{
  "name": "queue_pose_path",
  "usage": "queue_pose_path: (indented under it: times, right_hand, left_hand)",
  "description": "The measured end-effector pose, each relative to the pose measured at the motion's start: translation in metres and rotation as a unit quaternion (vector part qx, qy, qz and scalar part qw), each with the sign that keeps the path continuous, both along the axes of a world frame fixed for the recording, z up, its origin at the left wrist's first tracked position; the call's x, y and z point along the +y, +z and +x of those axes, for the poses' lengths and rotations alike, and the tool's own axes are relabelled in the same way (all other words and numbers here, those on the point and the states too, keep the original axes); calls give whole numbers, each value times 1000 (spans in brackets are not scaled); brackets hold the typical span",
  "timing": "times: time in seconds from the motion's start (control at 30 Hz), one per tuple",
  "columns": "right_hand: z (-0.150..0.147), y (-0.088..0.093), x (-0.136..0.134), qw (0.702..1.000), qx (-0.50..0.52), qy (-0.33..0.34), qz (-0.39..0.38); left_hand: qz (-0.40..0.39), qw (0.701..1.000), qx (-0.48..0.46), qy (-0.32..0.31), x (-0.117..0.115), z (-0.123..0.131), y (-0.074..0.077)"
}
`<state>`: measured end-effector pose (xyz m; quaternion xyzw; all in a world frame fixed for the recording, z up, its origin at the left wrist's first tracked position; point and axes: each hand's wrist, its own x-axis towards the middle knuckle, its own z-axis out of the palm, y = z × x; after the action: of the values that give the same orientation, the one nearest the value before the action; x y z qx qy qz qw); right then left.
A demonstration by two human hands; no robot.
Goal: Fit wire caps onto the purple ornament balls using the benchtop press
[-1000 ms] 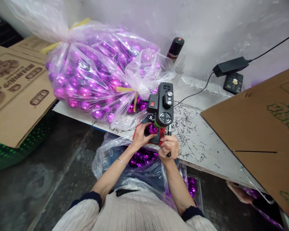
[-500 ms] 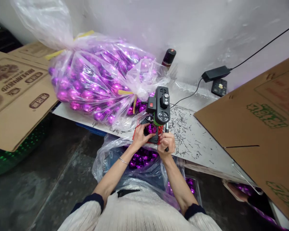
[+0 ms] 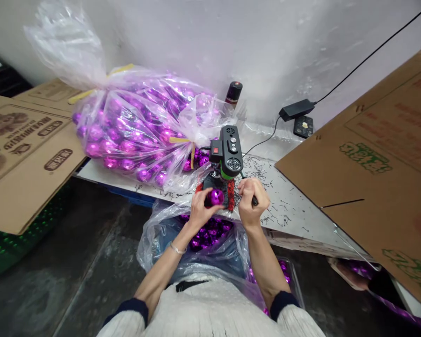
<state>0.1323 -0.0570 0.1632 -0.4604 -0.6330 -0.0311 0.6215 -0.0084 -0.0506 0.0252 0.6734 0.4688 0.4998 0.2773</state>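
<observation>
Between the thumb and fingers of my left hand (image 3: 200, 207) is a shiny purple ball (image 3: 216, 197), held over the dark base of a small black bench machine (image 3: 231, 152). My right hand (image 3: 253, 200) is closed in a fist around the machine's lever handle (image 3: 255, 201), whose black end shows past the fingers. The machine has a red switch (image 3: 215, 150) and round vents on top. A red strip (image 3: 230, 195) runs along the base's right side. Below my hands, an open plastic bag (image 3: 150, 241) contains several purple balls (image 3: 210, 234).
A large tied clear bag (image 3: 143, 126) of purple balls lies at the left of the white table (image 3: 294, 196). Small dark wire-like bits litter the tabletop. Cardboard boxes (image 3: 31, 154) flank both sides. A power adapter (image 3: 296, 110), a phone-like object (image 3: 303, 126) and a dark can (image 3: 233, 93) stand near the wall.
The purple ball has come out from under the machine's head toward me in my left hand. My right hand has swung to the right with the lever.
</observation>
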Motion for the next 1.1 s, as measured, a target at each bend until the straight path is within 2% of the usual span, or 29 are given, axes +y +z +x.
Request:
queue_pose_path:
  times: [0.1,0.17,0.2,0.27,0.33,0.4,0.47,0.53,0.6,0.7,0.8,0.87,0.93,1.0,1.1]
  right_hand:
    - [-1,-4,-1,1000,-14,-2,15]
    - [-2,-11,-2,999,-23,-4,29]
    - [-2,-15,-2,999,-26,-1,34]
    - [-2,-18,-3,999,-32,8,40]
    - [-2,-19,-3,998,-37,16,42]
    - [-2,-18,-3,998,-40,17,45]
    - [-1,-18,-4,998,-44,17,44]
    - [-1,-19,-4,998,-49,16,43]
    - [-1,-21,-4,998,-54,17,41]
    - [0,-22,-4,997,-58,16,43]
    - [0,-21,-4,997,-62,18,48]
    - [1,-20,-3,996,-65,23,50]
    - [1,-20,-3,997,-62,25,48]
    - [0,-21,-3,997,-54,24,44]
    - [0,-23,-4,998,-42,21,44]
  left_hand:
    - [101,989,79,-68,-41,-18,-11]
    - [154,979,107,-84,-52,-28,-14]
    - [172,976,113,-75,-48,-31,-12]
    - [183,975,124,-22,-22,-37,1]
    - [147,974,159,60,23,-41,23]
    - [54,962,233,132,70,-43,47]
    - [-79,930,314,175,107,-42,67]
    - [-181,893,364,192,127,-39,78]
    - [-217,884,369,187,135,-35,80]
    - [-196,914,316,159,136,-34,72]
    - [-199,943,219,150,132,-39,65]
    - [-198,962,106,155,123,-45,62]
    - [-175,973,-54,138,104,-49,60]
    - [-164,957,-222,95,78,-48,57]
    - [-216,897,-385,33,40,-38,51]
